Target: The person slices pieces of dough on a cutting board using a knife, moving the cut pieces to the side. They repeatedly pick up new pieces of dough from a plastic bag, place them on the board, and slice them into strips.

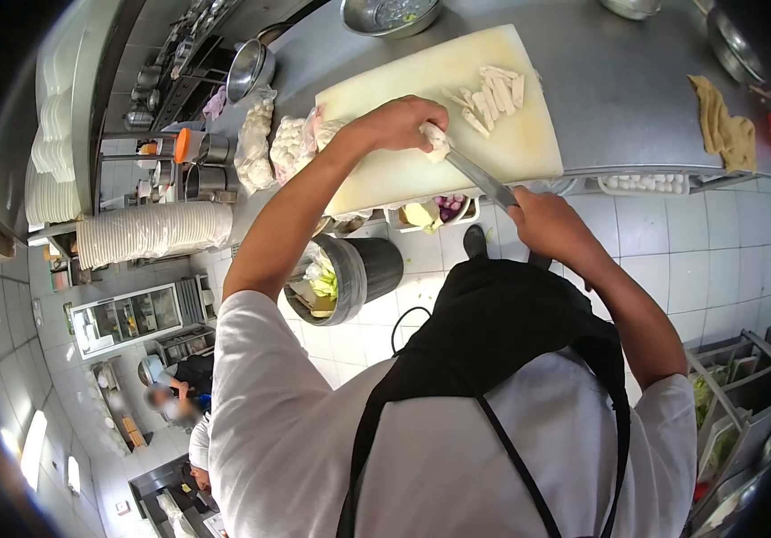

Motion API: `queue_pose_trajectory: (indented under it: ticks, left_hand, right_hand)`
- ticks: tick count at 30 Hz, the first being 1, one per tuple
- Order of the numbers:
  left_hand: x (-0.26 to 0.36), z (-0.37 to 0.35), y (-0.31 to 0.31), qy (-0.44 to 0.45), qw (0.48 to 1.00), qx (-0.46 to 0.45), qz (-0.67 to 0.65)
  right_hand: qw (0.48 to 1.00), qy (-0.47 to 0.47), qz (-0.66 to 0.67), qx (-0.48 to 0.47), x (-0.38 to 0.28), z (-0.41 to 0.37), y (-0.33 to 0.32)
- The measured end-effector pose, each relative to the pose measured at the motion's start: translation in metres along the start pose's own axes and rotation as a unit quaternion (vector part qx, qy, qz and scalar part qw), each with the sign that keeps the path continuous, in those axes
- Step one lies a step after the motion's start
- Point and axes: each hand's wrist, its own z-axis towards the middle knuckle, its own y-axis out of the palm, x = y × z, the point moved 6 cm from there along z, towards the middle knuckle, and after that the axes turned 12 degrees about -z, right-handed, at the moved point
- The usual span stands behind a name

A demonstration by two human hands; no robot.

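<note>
My left hand [408,124] is closed around a pale, whitish piece of food [437,143] on the cutting board [376,99]; its exact kind is hard to make out. In my right hand [542,220] is the handle of a knife [482,177], its blade pointing up and left across the board's near edge, with the tip end at the pale piece. Farther right on the board lies a loose pile of cut white strips [498,94]. Plastic bags of white lumps [289,148] rest by the board's left end, partly behind my left forearm.
Metal bowls [392,16] stand on the steel counter [614,99], with a tan cloth [722,125] at its right. Below the board are a crate with purple onions [450,208] and a bin [376,269] of scraps. Stacked plates [157,233] stand left. Other people [179,394] are at lower left.
</note>
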Motion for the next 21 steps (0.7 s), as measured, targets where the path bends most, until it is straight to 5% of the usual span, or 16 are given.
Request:
queue_pose_trajectory:
  ticks: [8, 18, 21]
  left_hand:
    - [0.045, -0.012, 0.015, 0.173, 0.966, 0.184, 0.047]
    - [0.038, -0.016, 0.01, 0.135, 0.968, 0.208, -0.029]
    - [0.031, -0.031, -0.017, -0.024, 0.971, 0.221, -0.089]
  right_hand:
    - [0.992, 0.039, -0.118, 0.033, 0.0, -0.04, -0.038]
    - [0.991, 0.022, -0.13, -0.001, 0.006, -0.025, -0.023]
    - [0.993, 0.033, -0.115, -0.015, 0.015, -0.022, -0.019]
